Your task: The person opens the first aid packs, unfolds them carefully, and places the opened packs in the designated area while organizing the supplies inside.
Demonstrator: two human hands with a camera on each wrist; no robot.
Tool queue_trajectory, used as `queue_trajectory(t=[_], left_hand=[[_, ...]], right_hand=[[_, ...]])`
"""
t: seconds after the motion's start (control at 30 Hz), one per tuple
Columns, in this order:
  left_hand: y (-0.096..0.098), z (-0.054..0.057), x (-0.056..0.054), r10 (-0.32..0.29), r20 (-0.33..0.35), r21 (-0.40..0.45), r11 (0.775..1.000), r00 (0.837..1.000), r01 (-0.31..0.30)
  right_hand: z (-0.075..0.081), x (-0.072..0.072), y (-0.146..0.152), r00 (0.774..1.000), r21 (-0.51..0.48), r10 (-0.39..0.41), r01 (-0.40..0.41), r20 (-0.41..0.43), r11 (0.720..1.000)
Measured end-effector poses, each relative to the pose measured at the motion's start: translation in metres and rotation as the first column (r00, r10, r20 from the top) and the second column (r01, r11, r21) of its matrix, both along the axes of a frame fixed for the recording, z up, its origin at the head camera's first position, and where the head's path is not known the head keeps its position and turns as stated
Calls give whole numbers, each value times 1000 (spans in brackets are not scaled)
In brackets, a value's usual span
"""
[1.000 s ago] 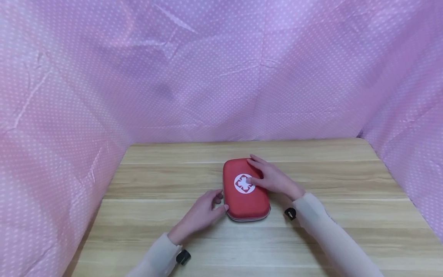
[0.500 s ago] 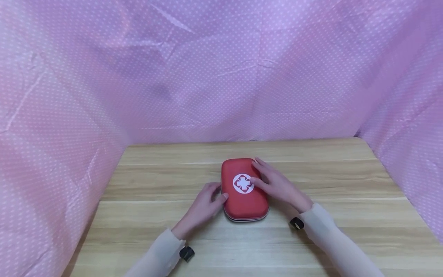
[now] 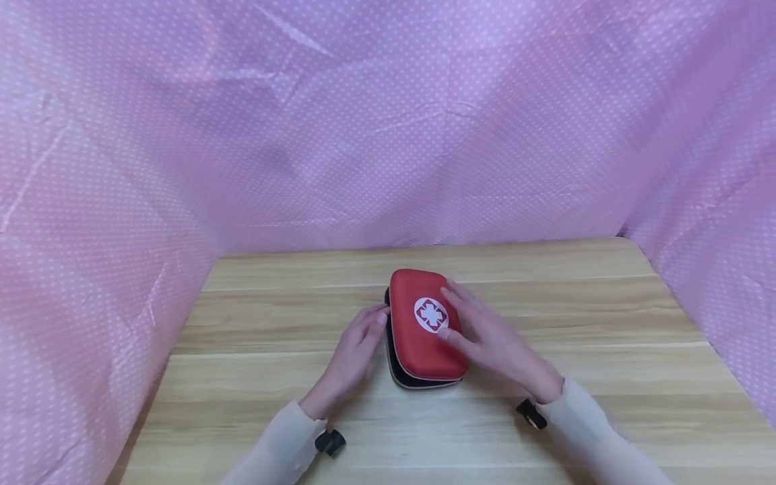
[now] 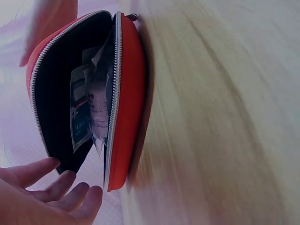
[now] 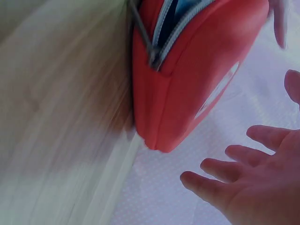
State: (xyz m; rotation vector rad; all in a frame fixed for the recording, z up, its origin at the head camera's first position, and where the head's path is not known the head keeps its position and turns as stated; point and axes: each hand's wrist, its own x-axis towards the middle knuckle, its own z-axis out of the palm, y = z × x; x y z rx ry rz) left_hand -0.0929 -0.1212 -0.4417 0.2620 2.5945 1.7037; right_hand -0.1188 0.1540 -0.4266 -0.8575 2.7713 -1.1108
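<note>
The case, long axis front to back, lies between the left hand, fingers loosely extended at its gaping side, and the right hand, fingers spread nearby.

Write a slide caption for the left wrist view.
Red zippered case, partly open on a wood-grain table, packets showing inside, with the left grip at its opening.
</note>
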Motion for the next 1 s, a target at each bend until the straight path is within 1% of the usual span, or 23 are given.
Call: queue_trajectory(t=[0.13, 0.23, 0.33, 0.4, 0.5, 0.6, 0.73, 0.83, 1.0], left_hand=[[3, 1, -1, -3, -14, 37, 999, 1000, 4], [6, 2, -2, -24, -42, 59, 998, 999, 26], [9, 4, -4, -50, -47, 80, 995, 998, 53], [12, 7, -5, -65, -38, 82, 994, 997, 68], [16, 10, -6, -88, -10, 85, 992, 996, 89], [20, 13, -7, -113, 4, 97, 989, 994, 112], [25, 16, -8, -154, -25, 108, 982, 988, 155], [29, 18, -10, -182, -58, 94, 978, 982, 187], [36, 23, -13, -227, -80, 65, 970, 970, 233]], right_hand=[[3, 11, -5, 999, 5, 7, -7, -32, 1000], [6, 18, -9, 998, 8, 18, -18, -54, 1000], [9, 24, -12, 997, 13, 25, -24, -73, 1000], [10, 26, -14, 996, 17, 28, -27, -90, 999], [10, 28, -15, 994, 18, 28, -27, -109, 999], [10, 29, -16, 993, 10, 28, -27, -114, 1000], [10, 30, -16, 994, -3, 28, -29, -103, 1000], [11, 31, -15, 996, -10, 21, -22, -92, 1000], [12, 33, -10, 997, -30, -6, 4, -83, 1000]])
